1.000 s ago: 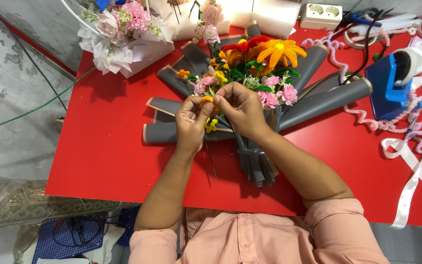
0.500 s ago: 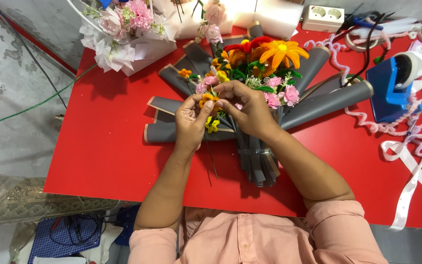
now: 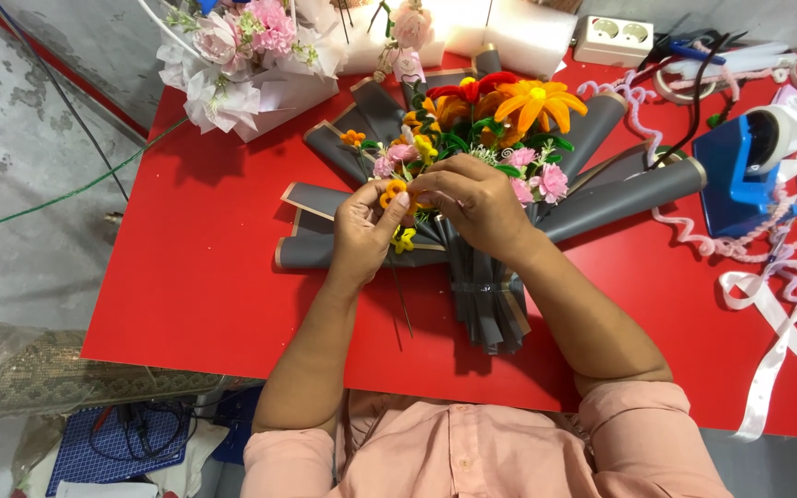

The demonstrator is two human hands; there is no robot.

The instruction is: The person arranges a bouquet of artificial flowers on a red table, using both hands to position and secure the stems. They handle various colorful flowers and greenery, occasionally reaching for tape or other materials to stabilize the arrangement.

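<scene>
Since the earlier frame the small orange flower [image 3: 390, 193] has lifted slightly. Left hand [image 3: 362, 226] pinches it; right hand [image 3: 477, 201] closes fingers on stems in the grey-wrapped bouquet [image 3: 495, 138], already mostly filled and bound.

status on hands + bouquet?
Left hand pinches small orange flower. Right hand on the bouquet, fingers meeting the left. Bouquet flat on red table, grey wrap fanned out. Nothing in the way.
</scene>
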